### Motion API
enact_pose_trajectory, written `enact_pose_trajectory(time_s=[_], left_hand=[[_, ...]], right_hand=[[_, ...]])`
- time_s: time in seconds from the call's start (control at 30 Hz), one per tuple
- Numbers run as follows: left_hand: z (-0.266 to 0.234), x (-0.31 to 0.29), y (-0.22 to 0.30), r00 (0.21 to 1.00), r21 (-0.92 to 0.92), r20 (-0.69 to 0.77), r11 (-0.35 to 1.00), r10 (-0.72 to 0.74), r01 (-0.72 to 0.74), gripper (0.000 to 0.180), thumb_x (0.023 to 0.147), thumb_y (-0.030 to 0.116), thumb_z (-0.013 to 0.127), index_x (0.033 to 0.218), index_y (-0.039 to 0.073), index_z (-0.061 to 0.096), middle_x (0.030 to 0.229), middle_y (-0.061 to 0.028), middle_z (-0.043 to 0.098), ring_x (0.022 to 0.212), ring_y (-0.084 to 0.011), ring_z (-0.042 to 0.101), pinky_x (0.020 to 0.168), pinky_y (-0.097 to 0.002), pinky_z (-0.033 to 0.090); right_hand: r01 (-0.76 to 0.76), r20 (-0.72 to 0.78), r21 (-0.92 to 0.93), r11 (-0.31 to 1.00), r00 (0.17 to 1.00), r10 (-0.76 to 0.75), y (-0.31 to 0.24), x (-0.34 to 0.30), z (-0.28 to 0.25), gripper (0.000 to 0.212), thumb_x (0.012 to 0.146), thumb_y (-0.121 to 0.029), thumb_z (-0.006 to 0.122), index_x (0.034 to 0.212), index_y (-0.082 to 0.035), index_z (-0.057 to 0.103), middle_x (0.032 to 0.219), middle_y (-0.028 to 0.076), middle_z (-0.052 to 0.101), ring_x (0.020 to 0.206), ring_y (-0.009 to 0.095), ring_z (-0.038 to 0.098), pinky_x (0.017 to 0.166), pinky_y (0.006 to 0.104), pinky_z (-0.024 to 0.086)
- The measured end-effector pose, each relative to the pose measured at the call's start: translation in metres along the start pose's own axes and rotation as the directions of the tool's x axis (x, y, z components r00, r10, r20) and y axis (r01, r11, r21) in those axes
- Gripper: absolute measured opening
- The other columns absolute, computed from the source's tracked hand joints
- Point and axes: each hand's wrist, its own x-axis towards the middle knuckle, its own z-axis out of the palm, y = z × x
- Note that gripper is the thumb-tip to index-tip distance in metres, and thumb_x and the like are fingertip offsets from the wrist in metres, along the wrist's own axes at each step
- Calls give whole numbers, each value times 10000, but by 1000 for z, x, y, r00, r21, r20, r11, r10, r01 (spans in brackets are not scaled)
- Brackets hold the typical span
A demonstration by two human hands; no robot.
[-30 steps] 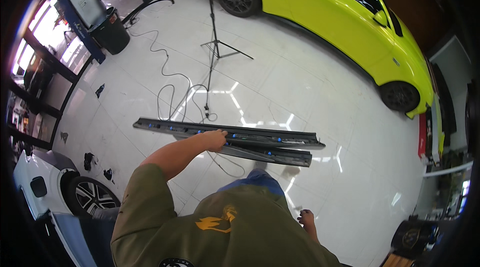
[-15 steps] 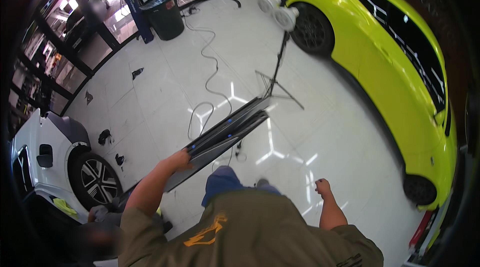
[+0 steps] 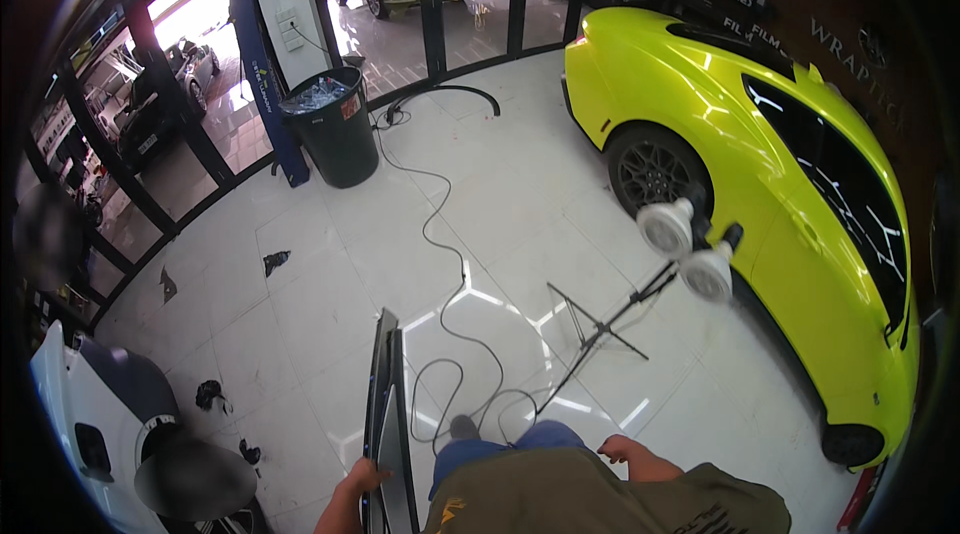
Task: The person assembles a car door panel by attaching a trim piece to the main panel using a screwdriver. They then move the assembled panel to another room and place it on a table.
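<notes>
My left hand (image 3: 368,477) is closed around the edge of a long, narrow dark trim panel (image 3: 391,419). It looks like a car's side trim, with a black ribbed edge and a smooth grey face. The panel stretches away from me along my left side, its far end above the floor and its near end cut off by the lower edge. My right hand (image 3: 618,450) hangs beside my right hip with fingers loosely curled and no object visible in it. Before me, a tripod work light (image 3: 603,327) carries two round white lamps (image 3: 668,228).
A lime-green car (image 3: 770,234) stands along the right. At lower left is a white car (image 3: 60,414), with a blurred person's head (image 3: 195,479) by its wheel. A black cable (image 3: 463,284) loops across the glossy floor. Dark scraps (image 3: 208,394) lie left; a full bin (image 3: 335,134) stands farther back.
The panel has swung from pointing far right to pointing nearly straight ahead, still in my left hand. My right hand has come closer to my body. The view has shifted, showing more background.
</notes>
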Motion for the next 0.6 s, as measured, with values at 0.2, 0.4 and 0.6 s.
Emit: enact_pose_trajectory(time_s=[0.2, 0.4, 0.6], left_hand=[[-103, 69, 5, 995, -191, -2, 977, -97, 95, 461, 756, 392, 700, 865, -54, 662, 813, -226, 655, 798, -328, 652, 716, -394, 503], [-207, 185, 37, 982, -91, 7, 978, -190, 189, 466, 758, 402, 700, 873, -49, 666, 774, -203, 658, 757, -294, 657, 692, -376, 503], [-322, 316, 82, 979, -109, -18, 974, -203, 200, 472, 728, 400, 717, 924, -27, 671, 848, -170, 678, 802, -268, 653, 711, -377, 493]], right_hand=[[301, -465, 116, 947, 858, -216, -121, 106, -124, 312, 815, -266, 585, 991, -15, 645, 771, 124, 671, 625, 206, 665, 578, 345, 520], [369, -475, 22, 929, 822, -315, -271, 215, -269, 337, 815, -301, 561, 948, -11, 669, 689, 109, 659, 599, 215, 645, 602, 365, 510], [325, -386, 3, 946, 873, -299, -393, 291, -434, 316, 793, -275, 582, 866, 17, 680, 627, 132, 639, 527, 233, 616, 540, 364, 496]])
